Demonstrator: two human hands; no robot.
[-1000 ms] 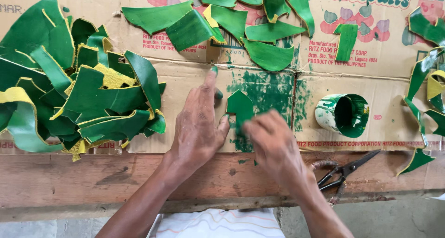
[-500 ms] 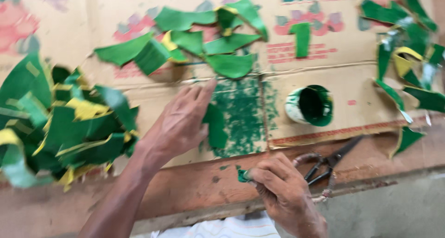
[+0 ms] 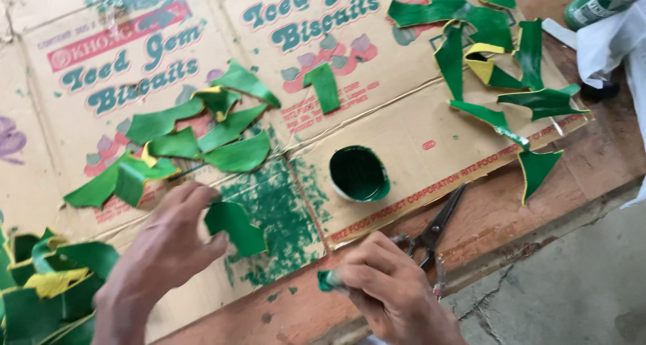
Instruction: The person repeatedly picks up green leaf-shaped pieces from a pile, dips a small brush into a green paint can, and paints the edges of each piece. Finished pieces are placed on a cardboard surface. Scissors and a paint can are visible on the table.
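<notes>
My left hand (image 3: 158,254) presses its fingertips on the edge of a green painted leaf-shaped piece (image 3: 235,227), which lies on a green-stained patch of flattened cardboard (image 3: 404,133). My right hand (image 3: 390,284) is closed around a small green-tipped dauber (image 3: 326,280), held just off the cardboard's front edge. A small cup of green paint (image 3: 359,173) stands on the cardboard to the right of the piece.
Black scissors (image 3: 434,231) lie on the wooden board beside my right hand. Several painted green pieces (image 3: 202,140) lie spread behind, more at right (image 3: 505,56), and a heap at left (image 3: 47,288). A green bottle (image 3: 602,2) and white cloth (image 3: 616,39) sit at far right.
The view has swung and tilted to the left. My right hand has drawn back from the piece toward the front edge, still holding the dauber. My left hand stays on the piece.
</notes>
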